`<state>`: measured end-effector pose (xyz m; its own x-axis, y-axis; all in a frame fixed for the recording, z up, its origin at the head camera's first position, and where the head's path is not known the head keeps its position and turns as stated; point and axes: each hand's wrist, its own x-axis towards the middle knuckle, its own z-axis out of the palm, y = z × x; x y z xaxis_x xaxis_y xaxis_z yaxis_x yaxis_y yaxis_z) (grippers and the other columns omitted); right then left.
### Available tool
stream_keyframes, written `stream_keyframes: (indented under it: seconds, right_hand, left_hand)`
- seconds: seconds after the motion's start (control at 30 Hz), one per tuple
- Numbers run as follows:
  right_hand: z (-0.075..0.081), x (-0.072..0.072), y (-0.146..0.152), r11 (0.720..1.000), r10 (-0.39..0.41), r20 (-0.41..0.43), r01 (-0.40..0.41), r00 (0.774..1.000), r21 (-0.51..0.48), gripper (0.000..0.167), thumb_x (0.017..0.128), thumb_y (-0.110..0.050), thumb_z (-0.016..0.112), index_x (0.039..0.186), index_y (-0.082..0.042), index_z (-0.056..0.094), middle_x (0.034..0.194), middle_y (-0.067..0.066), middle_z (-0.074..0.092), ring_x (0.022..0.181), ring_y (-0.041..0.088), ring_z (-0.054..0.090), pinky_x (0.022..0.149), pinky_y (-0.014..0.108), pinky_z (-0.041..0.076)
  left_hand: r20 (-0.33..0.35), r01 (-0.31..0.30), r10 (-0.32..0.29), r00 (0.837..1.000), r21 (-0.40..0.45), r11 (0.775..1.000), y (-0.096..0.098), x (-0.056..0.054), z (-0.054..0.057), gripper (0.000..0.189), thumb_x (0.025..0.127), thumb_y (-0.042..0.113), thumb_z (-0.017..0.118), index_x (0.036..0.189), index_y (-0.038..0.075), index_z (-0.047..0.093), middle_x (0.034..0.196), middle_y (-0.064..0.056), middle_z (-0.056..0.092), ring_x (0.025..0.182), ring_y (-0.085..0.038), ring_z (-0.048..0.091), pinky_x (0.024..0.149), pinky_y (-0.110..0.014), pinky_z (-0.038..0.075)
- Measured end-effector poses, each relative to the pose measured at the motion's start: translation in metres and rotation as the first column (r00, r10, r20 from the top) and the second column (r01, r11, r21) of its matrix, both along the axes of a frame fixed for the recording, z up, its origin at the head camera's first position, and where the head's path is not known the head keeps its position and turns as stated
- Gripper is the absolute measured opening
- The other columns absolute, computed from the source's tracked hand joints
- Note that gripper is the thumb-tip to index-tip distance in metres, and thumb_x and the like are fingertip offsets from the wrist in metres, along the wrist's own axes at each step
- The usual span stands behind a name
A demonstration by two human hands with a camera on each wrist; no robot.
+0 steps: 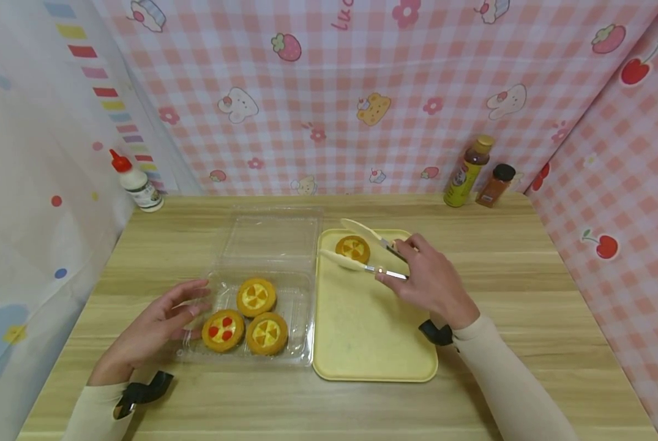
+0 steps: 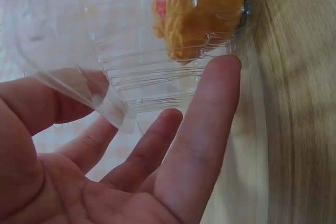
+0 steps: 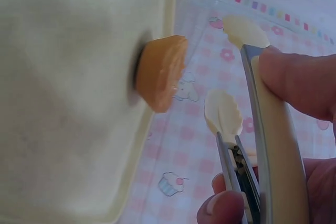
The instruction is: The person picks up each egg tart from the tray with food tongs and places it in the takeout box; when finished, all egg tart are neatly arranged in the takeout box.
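Note:
My right hand (image 1: 430, 278) grips a pair of tongs (image 1: 380, 271) with cream tips and metal arms. The tongs stand spread over a small tart (image 1: 353, 248) with orange wedges, near the far end of a pale yellow tray (image 1: 373, 337). In the right wrist view the tips are apart from that tart (image 3: 160, 74). My left hand (image 1: 152, 324) is at the left edge of a clear plastic container (image 1: 310, 331), fingers spread about its wall. Inside lie a tart with red pieces (image 1: 223, 331) and two with orange wedges, one far (image 1: 256, 297) and one near (image 1: 266, 334).
The container's clear lid (image 1: 273, 239) lies folded back behind it. A red-capped white bottle (image 1: 140, 187) stands at the back left. At the back right are a yellow-labelled bottle (image 1: 463, 177) and a black-capped spice jar (image 1: 495, 187). Checked cloth walls border the wooden table (image 1: 527, 343).

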<state>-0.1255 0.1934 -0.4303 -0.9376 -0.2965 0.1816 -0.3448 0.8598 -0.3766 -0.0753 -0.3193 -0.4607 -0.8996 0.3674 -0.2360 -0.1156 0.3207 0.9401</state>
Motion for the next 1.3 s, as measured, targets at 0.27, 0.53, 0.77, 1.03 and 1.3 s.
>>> stream_keyframes:
  seconds: [0.27,0.53,0.77,1.03,1.3]
  right_hand:
    - [-0.012,0.001,0.01,0.999,-0.039,0.037,0.038,0.999,0.036,0.069,0.092,-0.058,0.075,0.136,-0.005,0.065,0.117,0.012,0.058,0.078,0.022,0.057,0.066,0.04,0.051]
    - [-0.018,0.003,0.016,0.998,-0.049,0.073,0.045,0.996,0.054,0.073,0.092,-0.059,0.075,0.139,-0.005,0.063,0.122,0.013,0.059,0.084,0.026,0.062,0.072,0.045,0.055]
    - [-0.019,0.003,0.018,0.996,-0.064,0.077,0.059,0.995,0.066,0.075,0.091,-0.059,0.076,0.14,-0.004,0.063,0.124,0.014,0.06,0.086,0.029,0.064,0.075,0.049,0.057]
    - [-0.023,0.002,0.019,0.995,-0.04,0.061,0.035,0.997,0.092,0.066,0.094,-0.057,0.074,0.135,-0.005,0.067,0.116,0.012,0.061,0.077,0.024,0.06,0.068,0.043,0.053]
    - [-0.021,0.003,0.021,0.996,-0.027,0.04,0.024,0.999,0.088,0.064,0.094,-0.055,0.075,0.133,-0.005,0.068,0.116,0.012,0.062,0.075,0.022,0.058,0.066,0.041,0.051]
  left_hand:
    - [0.006,-0.003,0.003,1.0,0.009,1.0,0.0,0.0,0.0,0.059,0.114,0.023,0.051,0.166,0.009,0.028,0.163,-0.028,0.032,0.124,0.007,0.061,0.087,-0.038,0.065]
    - [0.002,0.001,-0.001,1.0,0.017,1.0,0.0,0.001,0.0,0.058,0.114,0.022,0.05,0.165,0.006,0.027,0.162,-0.028,0.032,0.124,0.006,0.061,0.087,-0.038,0.065]
    - [0.003,0.003,-0.003,1.0,0.022,1.0,-0.001,0.001,0.0,0.058,0.114,0.022,0.05,0.165,0.006,0.026,0.162,-0.029,0.031,0.124,0.006,0.061,0.087,-0.038,0.065]
    - [0.004,0.003,-0.003,1.0,0.017,1.0,0.0,0.001,0.0,0.058,0.114,0.021,0.049,0.165,0.006,0.026,0.163,-0.03,0.03,0.124,0.006,0.061,0.087,-0.038,0.065]
    - [0.007,0.005,-0.005,1.0,0.014,1.0,0.0,0.0,0.001,0.058,0.114,0.021,0.05,0.165,0.006,0.026,0.162,-0.03,0.031,0.124,0.006,0.061,0.087,-0.039,0.065]
